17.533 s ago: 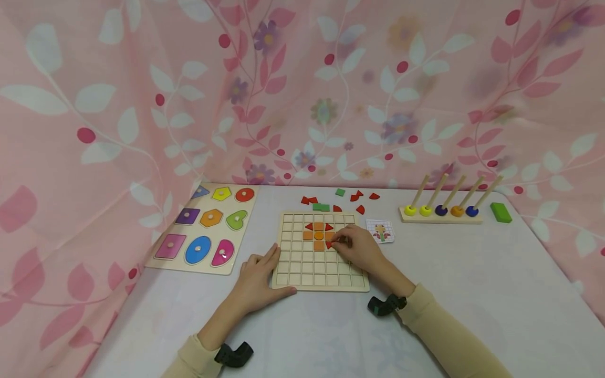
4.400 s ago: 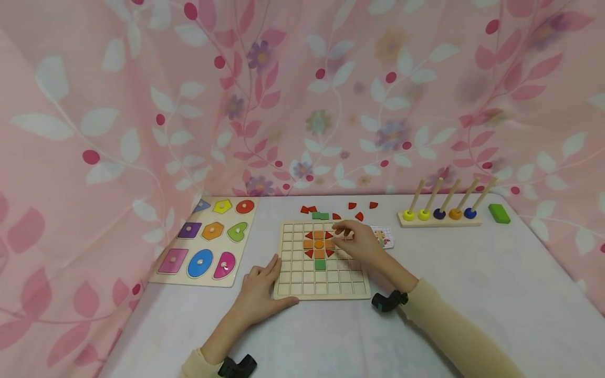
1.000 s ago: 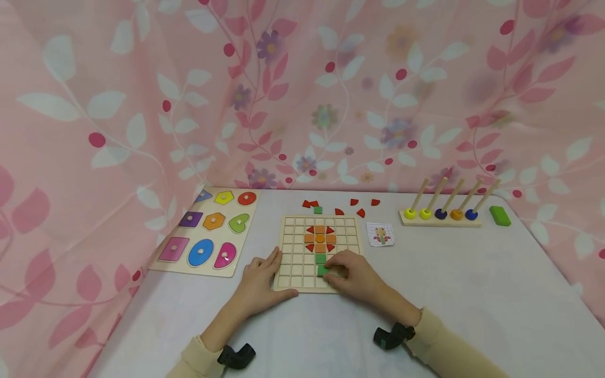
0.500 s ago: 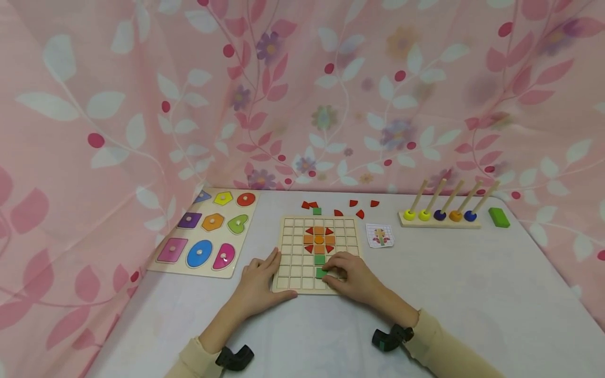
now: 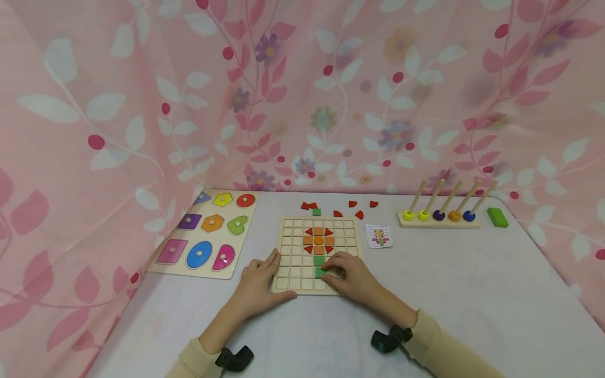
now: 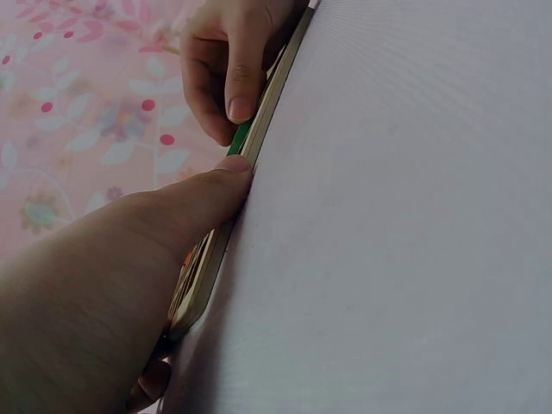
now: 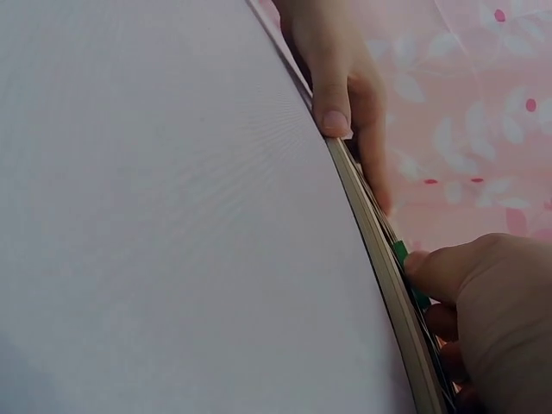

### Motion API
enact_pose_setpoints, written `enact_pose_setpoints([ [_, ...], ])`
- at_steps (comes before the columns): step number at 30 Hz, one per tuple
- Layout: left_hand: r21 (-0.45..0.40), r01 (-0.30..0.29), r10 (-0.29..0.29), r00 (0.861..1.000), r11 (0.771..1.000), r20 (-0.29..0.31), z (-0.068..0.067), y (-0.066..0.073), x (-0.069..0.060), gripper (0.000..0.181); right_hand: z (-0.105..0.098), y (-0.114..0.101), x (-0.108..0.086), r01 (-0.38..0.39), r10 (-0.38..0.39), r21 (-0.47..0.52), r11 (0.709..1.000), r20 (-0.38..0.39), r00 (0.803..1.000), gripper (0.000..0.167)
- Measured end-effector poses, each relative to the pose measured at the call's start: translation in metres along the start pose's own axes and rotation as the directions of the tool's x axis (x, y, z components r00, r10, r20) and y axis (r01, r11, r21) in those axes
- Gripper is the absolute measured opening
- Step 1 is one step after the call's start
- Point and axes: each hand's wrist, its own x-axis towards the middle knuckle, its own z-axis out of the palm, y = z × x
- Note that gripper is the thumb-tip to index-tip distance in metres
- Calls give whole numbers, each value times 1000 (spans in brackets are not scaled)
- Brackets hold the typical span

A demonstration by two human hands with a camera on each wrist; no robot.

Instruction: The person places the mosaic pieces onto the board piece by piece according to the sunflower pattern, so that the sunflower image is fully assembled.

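A wooden grid board (image 5: 295, 262) lies on the table, bearing a pattern of orange squares (image 5: 319, 250), an orange round piece (image 5: 319, 241) and red wedge-shaped pieces (image 5: 309, 250). Below them a green square (image 5: 319, 260) sits in a cell. My right hand (image 5: 352, 274) pinches a second green square (image 5: 320, 273) one cell nearer me, tilted slightly against the grid; the green also shows in the right wrist view at its fingertips. My left hand (image 5: 257, 283) rests with spread, straight fingers along the board's left side, its thumb at the front edge.
Behind the board lie a loose green square (image 5: 316, 212) and several red pieces (image 5: 359, 214). A pattern card (image 5: 378, 237) is at its right. Farther right stand a peg rack (image 5: 439, 224) and a green block (image 5: 498, 217); a knobbed shape puzzle (image 5: 219, 209) lies left.
Since the earliest frame, red pieces and green squares have joined the pattern, and fewer loose pieces lie behind. Over the last second my right hand shifts the second green square slightly; my left hand stays.
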Motion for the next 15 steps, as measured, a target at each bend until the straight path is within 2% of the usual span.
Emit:
enact_pose_setpoints([
  [15,-5,10,-10,1000,1000,4,0,1,0,114,2,-5,1,-59,60,16,998,-38,997,14],
])
